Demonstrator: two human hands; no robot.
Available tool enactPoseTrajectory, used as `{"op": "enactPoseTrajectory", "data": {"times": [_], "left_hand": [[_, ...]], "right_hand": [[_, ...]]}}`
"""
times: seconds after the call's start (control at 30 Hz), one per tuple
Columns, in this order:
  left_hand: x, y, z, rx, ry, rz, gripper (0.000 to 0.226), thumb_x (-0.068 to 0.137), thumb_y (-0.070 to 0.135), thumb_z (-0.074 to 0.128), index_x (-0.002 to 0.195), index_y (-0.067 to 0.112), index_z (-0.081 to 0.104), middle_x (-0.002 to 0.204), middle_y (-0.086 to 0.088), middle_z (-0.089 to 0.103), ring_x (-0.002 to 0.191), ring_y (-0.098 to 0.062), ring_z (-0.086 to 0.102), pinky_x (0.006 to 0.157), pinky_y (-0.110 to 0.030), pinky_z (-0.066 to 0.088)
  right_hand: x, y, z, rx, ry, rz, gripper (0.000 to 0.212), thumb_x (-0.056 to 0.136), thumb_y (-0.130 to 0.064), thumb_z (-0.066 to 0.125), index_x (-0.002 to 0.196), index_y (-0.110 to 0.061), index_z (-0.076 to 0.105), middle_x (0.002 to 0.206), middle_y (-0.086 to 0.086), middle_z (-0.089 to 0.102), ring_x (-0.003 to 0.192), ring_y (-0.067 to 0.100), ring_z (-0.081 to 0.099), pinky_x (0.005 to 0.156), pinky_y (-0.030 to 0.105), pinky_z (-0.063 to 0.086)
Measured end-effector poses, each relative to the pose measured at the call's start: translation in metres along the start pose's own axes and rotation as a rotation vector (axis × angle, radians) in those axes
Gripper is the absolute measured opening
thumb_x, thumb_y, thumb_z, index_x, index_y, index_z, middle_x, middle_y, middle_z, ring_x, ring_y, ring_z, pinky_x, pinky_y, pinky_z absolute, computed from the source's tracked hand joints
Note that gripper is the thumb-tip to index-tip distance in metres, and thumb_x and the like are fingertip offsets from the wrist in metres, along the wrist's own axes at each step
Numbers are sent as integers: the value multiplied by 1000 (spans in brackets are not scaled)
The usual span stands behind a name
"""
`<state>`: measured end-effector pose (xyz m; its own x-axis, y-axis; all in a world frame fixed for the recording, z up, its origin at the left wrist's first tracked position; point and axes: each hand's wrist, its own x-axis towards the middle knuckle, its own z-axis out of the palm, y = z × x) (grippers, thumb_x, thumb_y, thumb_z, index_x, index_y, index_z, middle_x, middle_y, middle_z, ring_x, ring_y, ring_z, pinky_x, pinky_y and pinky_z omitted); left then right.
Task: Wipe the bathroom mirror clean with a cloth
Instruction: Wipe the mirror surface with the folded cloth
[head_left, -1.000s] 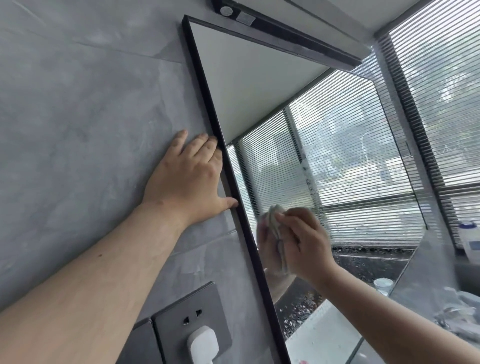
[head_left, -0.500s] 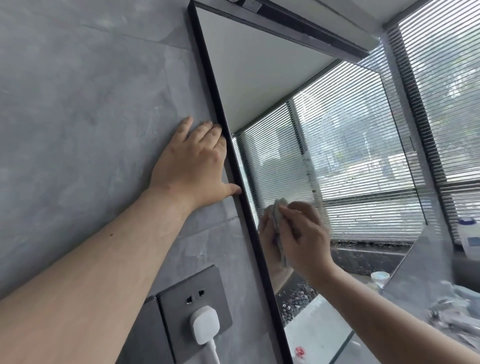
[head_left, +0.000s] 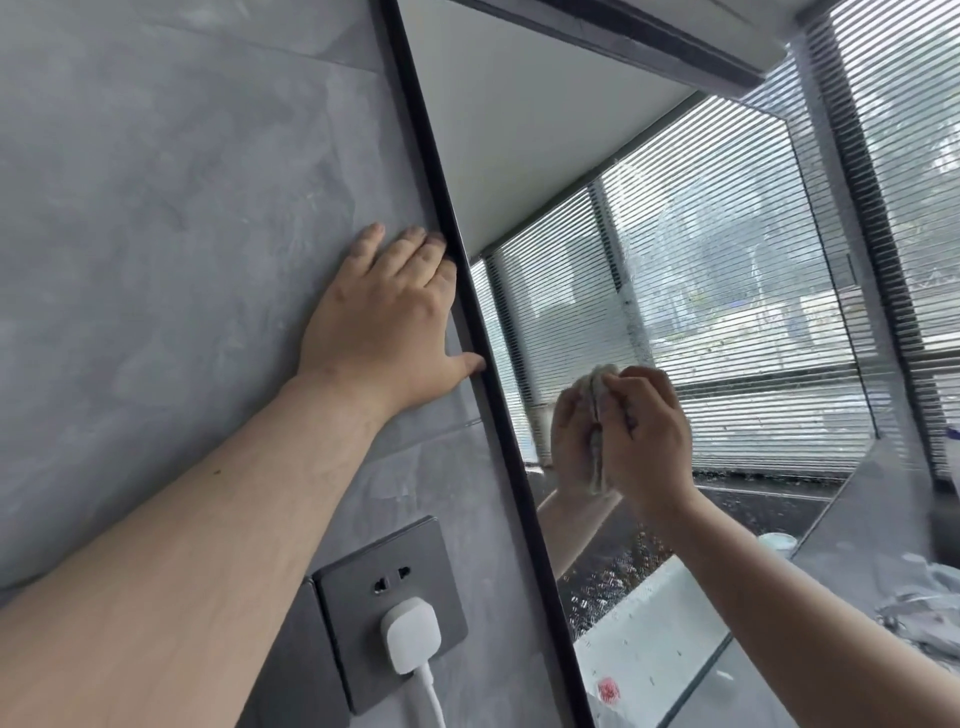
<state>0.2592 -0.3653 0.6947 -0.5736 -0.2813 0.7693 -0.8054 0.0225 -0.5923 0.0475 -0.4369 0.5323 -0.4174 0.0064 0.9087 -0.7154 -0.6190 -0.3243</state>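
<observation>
The black-framed mirror (head_left: 727, 270) fills the right half of the view and reflects window blinds and the ceiling. Streaks and droplets show on its glass. My right hand (head_left: 647, 436) presses a small grey cloth (head_left: 597, 415) against the glass near the mirror's left side, fingers curled round the cloth. The hand's reflection meets it there. My left hand (head_left: 384, 322) lies flat on the grey wall just left of the frame, thumb touching the frame's edge.
A dark wall socket (head_left: 387, 608) with a white plug (head_left: 410, 642) and cable sits below my left forearm. Real window blinds (head_left: 904, 156) stand at the far right. A grey ledge (head_left: 883, 525) with loose items runs below them.
My right hand with the cloth has slid a little rightward and up along the glass. The view has tilted down, showing more of the socket. My left hand stays on the wall.
</observation>
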Motion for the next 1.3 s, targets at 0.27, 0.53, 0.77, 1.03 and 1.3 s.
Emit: {"op": "enactPoseTrajectory", "data": {"times": [0.27, 0.53, 0.77, 1.03, 1.3], "left_hand": [[1, -1, 3, -14, 24, -1, 102, 71, 78, 48, 144, 7, 44, 155, -10, 39, 147, -24, 29, 123, -46, 11], [0, -2, 7, -18, 40, 6, 100, 74, 77, 53, 145, 7, 43, 156, -11, 37, 147, -25, 27, 123, -47, 11], [-6, 4, 6, -32, 29, -20, 94, 77, 71, 55, 145, 7, 44, 156, -11, 36, 148, -26, 26, 123, -49, 10], [-29, 21, 9, 8, -25, 22, 100, 76, 76, 50, 148, 7, 39, 157, -11, 35, 149, -26, 23, 122, -52, 9], [-29, 22, 10, -28, -40, 13, 99, 75, 74, 56, 147, 8, 40, 157, -9, 35, 149, -24, 24, 123, -48, 7]], "right_hand": [[48, -63, 16, 77, -145, -276, 26, 95, -24, 58, 110, -15, 76, 111, 0, 68, 94, 22, 66, 79, 37, 56], [25, -63, 16, 102, -170, -189, 27, 89, -13, 64, 115, -13, 73, 110, -8, 58, 97, 0, 52, 84, 24, 47], [-78, -18, -23, 105, -284, -416, 20, 87, -4, 64, 104, -4, 74, 114, -1, 58, 101, 17, 61, 89, 32, 52], [-63, -20, -17, 51, -260, -457, 23, 85, 1, 66, 104, -5, 75, 115, -1, 62, 94, 23, 65, 80, 39, 55], [16, -71, 14, 86, -210, -243, 32, 88, -3, 62, 117, -11, 70, 117, 2, 65, 104, 20, 63, 89, 28, 50]]}}
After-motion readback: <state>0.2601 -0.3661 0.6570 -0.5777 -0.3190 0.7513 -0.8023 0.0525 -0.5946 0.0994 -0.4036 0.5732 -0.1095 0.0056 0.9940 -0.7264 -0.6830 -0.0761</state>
